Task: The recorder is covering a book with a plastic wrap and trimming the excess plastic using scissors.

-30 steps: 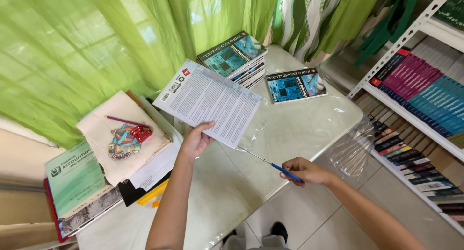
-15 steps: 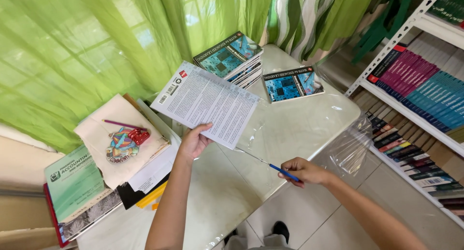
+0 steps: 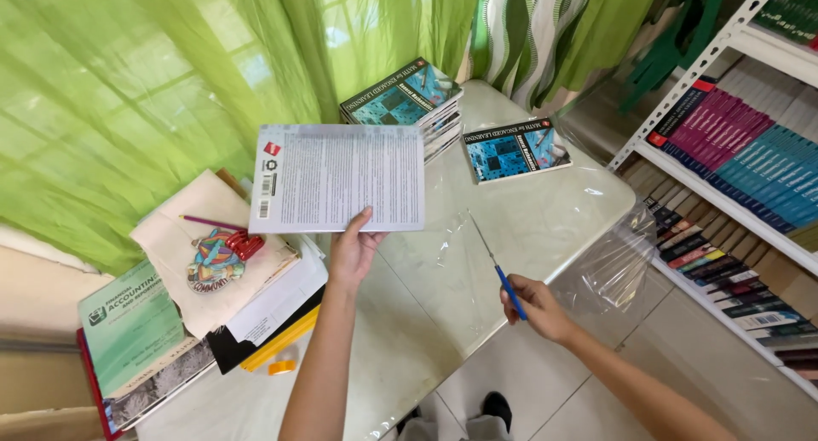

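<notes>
While the left hand (image 3: 354, 252) grips a white book (image 3: 341, 177) above the table (image 3: 511, 228), the right hand (image 3: 535, 309) clasps blue-handled scissors (image 3: 498, 269) — blades closed. Clear plastic sheet (image 3: 618, 262) hangs off the edge.

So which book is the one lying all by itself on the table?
Start at the white table by the green curtain. At its far end sits a stack of books; just right of it lies the single book. It has the same teal cover as the stack's top book, but it lies flat, alone, on clear plastic.

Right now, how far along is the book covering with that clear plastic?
Looks early. The left hand holds one book back-up over the clear plastic sheet; the right hand grips blue-handled scissors. No wrapping shows yet. The stack of books and a single book wait.
</notes>
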